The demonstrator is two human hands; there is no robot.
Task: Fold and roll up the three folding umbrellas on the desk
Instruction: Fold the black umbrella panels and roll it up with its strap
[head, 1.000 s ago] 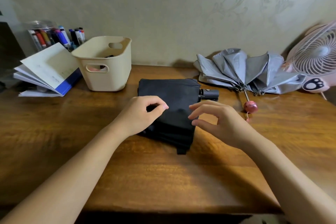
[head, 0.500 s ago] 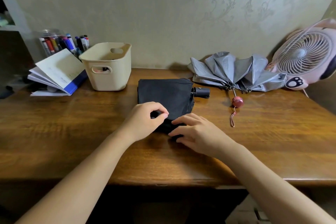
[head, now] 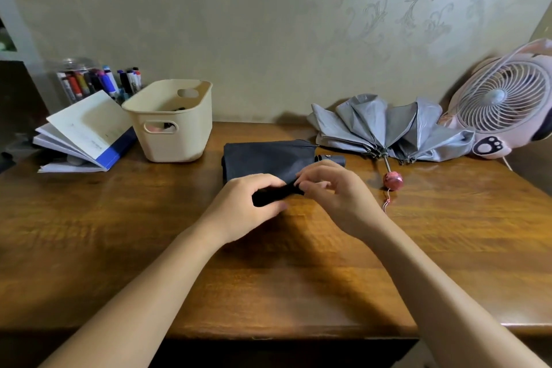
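Presently your left hand (head: pixel 248 206) and right hand (head: pixel 331 188) both pinch the black umbrella (head: pixel 268 160) near edge, fingers curled, evidently to roll it tight.

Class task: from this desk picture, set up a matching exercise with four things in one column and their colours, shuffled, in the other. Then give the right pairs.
Things:
1 basket
2 fan
3 folded umbrella
4 spread umbrella

Colours:
a pink
b grey
c cream
d dark

Pairs: 1-c, 2-a, 3-d, 4-b
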